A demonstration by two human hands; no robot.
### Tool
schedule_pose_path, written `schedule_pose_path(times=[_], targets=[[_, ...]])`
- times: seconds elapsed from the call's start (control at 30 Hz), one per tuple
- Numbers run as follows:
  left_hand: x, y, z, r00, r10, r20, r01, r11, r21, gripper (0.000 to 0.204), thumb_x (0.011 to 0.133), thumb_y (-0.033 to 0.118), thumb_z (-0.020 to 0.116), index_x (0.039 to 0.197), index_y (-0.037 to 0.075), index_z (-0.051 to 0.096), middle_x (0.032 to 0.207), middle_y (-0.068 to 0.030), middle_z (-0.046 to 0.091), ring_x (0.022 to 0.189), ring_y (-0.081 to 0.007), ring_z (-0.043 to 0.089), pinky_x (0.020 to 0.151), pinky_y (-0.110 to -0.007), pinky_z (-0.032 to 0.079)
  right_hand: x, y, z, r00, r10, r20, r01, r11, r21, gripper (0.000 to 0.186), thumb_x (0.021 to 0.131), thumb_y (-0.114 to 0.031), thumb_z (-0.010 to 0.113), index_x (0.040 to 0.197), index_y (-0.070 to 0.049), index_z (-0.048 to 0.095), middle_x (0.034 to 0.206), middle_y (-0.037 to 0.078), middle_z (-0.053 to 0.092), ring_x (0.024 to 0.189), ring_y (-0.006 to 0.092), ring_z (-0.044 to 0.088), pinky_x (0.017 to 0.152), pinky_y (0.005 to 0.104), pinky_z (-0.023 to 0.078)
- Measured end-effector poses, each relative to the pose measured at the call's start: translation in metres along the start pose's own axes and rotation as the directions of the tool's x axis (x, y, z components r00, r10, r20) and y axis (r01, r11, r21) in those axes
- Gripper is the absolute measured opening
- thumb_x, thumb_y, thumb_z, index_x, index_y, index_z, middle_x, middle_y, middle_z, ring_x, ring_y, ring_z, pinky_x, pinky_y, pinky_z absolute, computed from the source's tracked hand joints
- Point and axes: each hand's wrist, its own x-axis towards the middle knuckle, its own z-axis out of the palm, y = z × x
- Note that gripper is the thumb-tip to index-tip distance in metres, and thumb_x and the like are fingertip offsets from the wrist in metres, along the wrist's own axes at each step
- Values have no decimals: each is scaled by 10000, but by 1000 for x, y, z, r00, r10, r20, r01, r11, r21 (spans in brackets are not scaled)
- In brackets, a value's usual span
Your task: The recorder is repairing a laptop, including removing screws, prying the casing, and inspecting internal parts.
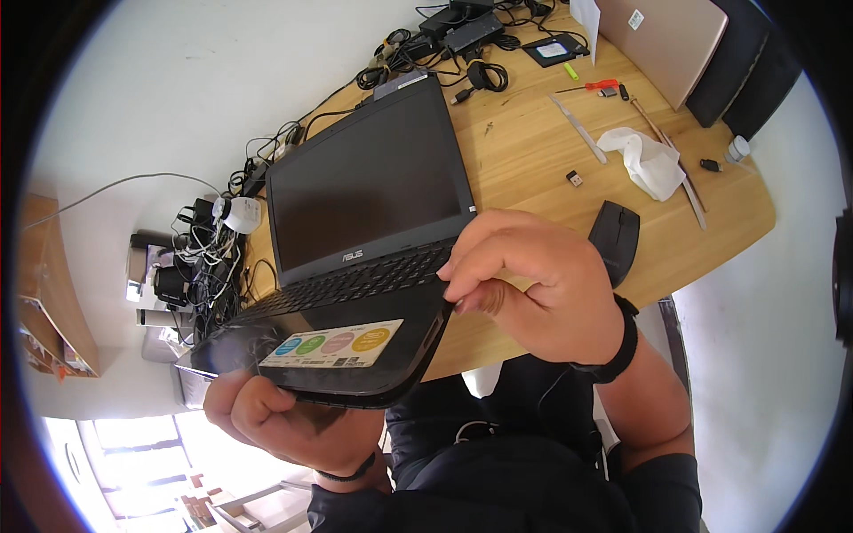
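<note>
A black laptop stands opened in front of me, its screen dark and its base tilted, with the front edge raised. On the palm rest is a pale sticker with coloured circles. My left hand grips the front left corner of the base from the near side; some of its fingers are hidden underneath. With thumb and fingertips, my right hand pinches the right edge of the base beside the keyboard. A black band circles each wrist.
On the wooden table, a black mouse lies right of my right hand. Beyond it are a USB dongle, crumpled white tissue, a metal spudger and a red screwdriver. Tangled cables crowd the left side.
</note>
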Motion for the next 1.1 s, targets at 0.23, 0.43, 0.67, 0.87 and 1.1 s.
schedule_pose_path(times=[0.23,0.43,0.67,0.87,1.1], targets=[[1,1,3,1000,6,-13,-6,999,-42,761,606,276,1012,1035,168,394,1094,-42,407,1008,-226,501,908,-357,444,14,8,-2,998,-13,63,3,989,150,304,862,233,612,985,1,766,981,124,691,788,182,741,702,275,597],[2,1,3,999,35,-1,-35,998,58,775,613,347,1022,1037,168,398,1073,-46,418,997,-232,516,894,-367,452,8,4,-6,998,2,58,-5,999,40,278,862,214,636,983,-2,761,984,125,697,829,187,735,722,284,593],[-5,-1,0,999,50,6,-50,996,80,722,672,392,997,1032,161,415,1063,-57,414,989,-234,511,876,-364,454,-23,12,-8,987,106,-117,-103,994,34,117,931,102,720,1021,29,708,1038,153,685,964,236,724,872,337,585],[-3,-3,-1,995,95,-7,-95,995,23,679,695,386,975,1032,163,429,1055,-59,397,972,-221,484,840,-358,420,-37,18,-2,951,215,-224,-216,976,22,107,898,62,752,975,-11,735,958,112,736,867,227,701,781,316,542],[2,-1,1,987,160,-16,-159,986,54,680,675,411,971,1027,171,442,1043,-60,400,973,-217,475,827,-355,394,-36,30,-5,983,147,-108,-153,987,-43,129,952,125,684,1055,48,698,1056,165,678,986,243,722,880,332,595]])
